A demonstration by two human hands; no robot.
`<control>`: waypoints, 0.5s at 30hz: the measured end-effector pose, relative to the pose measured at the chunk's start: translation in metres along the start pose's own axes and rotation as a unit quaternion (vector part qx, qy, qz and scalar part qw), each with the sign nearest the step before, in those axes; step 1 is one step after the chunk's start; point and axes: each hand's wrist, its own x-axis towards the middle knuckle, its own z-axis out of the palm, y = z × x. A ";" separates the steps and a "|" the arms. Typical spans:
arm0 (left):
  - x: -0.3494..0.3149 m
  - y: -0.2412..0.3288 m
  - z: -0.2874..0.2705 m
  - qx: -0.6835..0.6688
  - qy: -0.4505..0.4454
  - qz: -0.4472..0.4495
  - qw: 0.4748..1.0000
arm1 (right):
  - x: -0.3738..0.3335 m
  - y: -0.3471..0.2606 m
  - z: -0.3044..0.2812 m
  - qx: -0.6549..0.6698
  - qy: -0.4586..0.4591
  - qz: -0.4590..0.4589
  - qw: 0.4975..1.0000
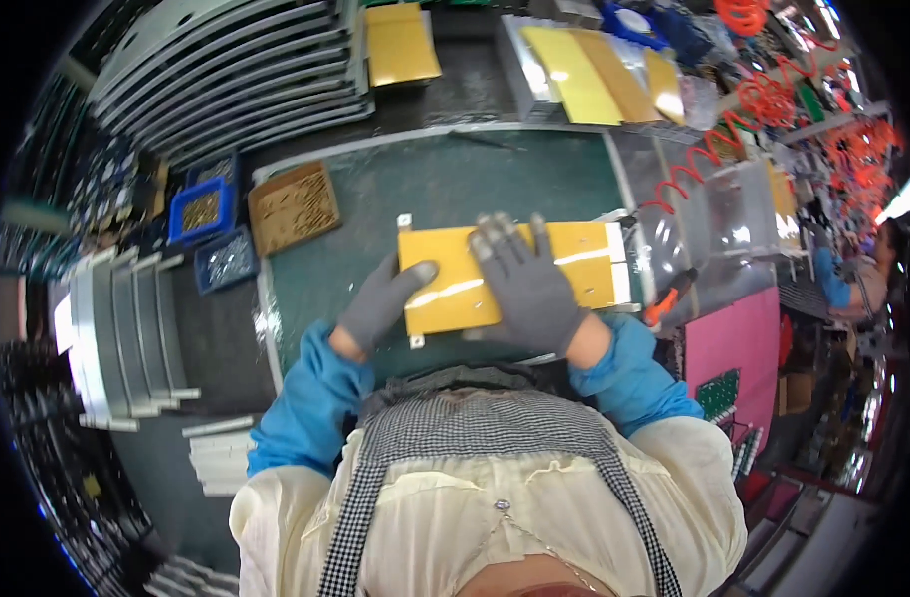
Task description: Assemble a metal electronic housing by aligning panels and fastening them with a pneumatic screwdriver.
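A flat yellow panel (445, 289) with white ends and small corner tabs lies on the green work mat (365, 189) in front of me. My left hand (380, 303), in a grey glove, is at the panel's left edge. Its thumb rests on the yellow face while the other fingers are mostly hidden, and it appears to grip that edge. Across the middle of the panel my right hand (534, 294), gloved too, lies flat with its fingers stretched out toward the far edge.
Left of the mat stand a cardboard box (294, 207) of small brass-coloured parts and blue bins (201, 209). Metal panels (246, 80) are stacked far left, yellow sheets (574, 75) far right. An orange-handled tool (671, 297) lies right, near a red coiled hose (708, 154).
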 end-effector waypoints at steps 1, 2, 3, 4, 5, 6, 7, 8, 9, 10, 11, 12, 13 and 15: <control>0.004 -0.002 0.002 0.022 0.011 0.005 1.000 | -0.001 0.004 0.003 -0.010 -0.003 0.002 1.000; 0.004 -0.003 0.000 0.022 0.024 0.002 0.999 | -0.001 0.004 0.006 -0.021 -0.005 0.004 1.000; 0.003 -0.004 0.001 0.025 0.032 -0.016 0.999 | -0.002 0.004 0.007 -0.013 -0.006 -0.002 1.000; 0.000 -0.005 0.001 0.028 0.039 -0.033 0.998 | -0.003 0.004 0.008 -0.014 -0.009 -0.001 1.000; -0.002 -0.008 -0.003 0.027 0.046 -0.033 0.998 | -0.003 0.003 0.008 -0.016 -0.012 0.001 1.000; -0.003 -0.015 -0.012 -0.017 0.048 -0.052 0.997 | -0.006 0.003 0.010 -0.014 -0.012 0.000 1.000; -0.007 -0.018 -0.020 -0.061 0.052 -0.066 0.995 | -0.007 0.002 0.012 -0.021 -0.007 -0.003 1.000; -0.011 -0.021 -0.025 -0.106 0.055 -0.080 0.990 | -0.007 0.001 0.012 -0.030 -0.003 -0.005 1.000; -0.014 -0.019 -0.017 -0.163 0.119 -0.067 0.977 | -0.008 -0.001 0.011 -0.043 -0.018 -0.001 0.999; -0.019 -0.018 -0.018 -0.165 0.121 -0.065 0.977 | -0.009 -0.002 0.012 -0.044 -0.018 -0.005 0.999; -0.023 -0.017 -0.022 -0.168 0.156 -0.062 0.971 | -0.010 -0.003 0.013 -0.038 -0.015 -0.001 0.999; -0.028 -0.016 -0.026 -0.171 0.191 -0.058 0.965 | -0.010 -0.004 0.013 -0.032 -0.012 0.001 0.999; -0.033 -0.018 -0.028 -0.177 0.197 -0.059 0.963 | -0.010 -0.005 0.012 -0.034 -0.012 -0.003 0.999; -0.040 -0.027 -0.034 -0.178 0.191 -0.045 0.964 | -0.009 -0.007 0.011 -0.022 -0.007 0.007 1.000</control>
